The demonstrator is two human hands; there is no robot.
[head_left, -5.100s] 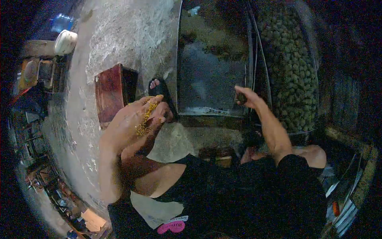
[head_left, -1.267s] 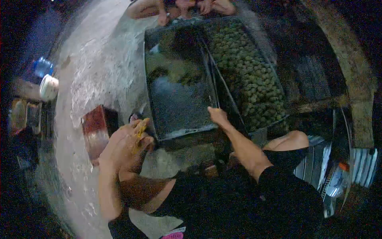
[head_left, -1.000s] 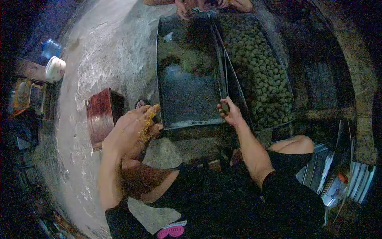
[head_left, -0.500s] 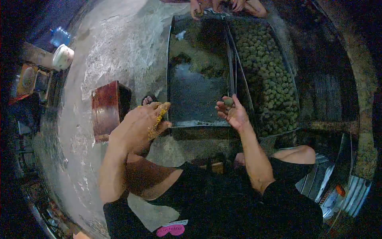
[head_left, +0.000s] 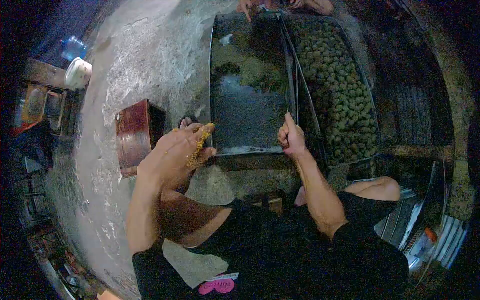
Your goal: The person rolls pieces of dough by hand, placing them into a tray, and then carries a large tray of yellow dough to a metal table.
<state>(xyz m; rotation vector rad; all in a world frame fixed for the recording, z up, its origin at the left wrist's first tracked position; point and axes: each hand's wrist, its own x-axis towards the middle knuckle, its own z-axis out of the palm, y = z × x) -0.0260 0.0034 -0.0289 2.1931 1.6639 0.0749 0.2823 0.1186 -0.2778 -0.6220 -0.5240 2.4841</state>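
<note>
My left hand [head_left: 186,149] is at the near left corner of a dark metal tray [head_left: 245,150], fingers stretched out and thumb apart. Yellow crumbs [head_left: 201,142] cling to its inner side. At the tray's near right corner, my right hand [head_left: 292,137] is closed with the thumb pointing up. Its curled fingers hide the small green ball seen in it before. A greenish crumbly mass [head_left: 260,62] covers the far half of the tray, with a small white piece [head_left: 226,39] on it. Many rough green balls [head_left: 345,100] fill a second tray to the right.
Another person's hand [head_left: 246,7] reaches over the tray's far edge. On the floor at left stand a reddish-brown wooden box [head_left: 134,137], a white tub [head_left: 78,73] and a blue water bottle [head_left: 73,48]. Corrugated sheets [head_left: 452,240] lie at the lower right.
My right hand has turned, and its fingers have closed over the green ball that lay visible between them. My left hand has barely moved. The other person's hand has shifted slightly.
</note>
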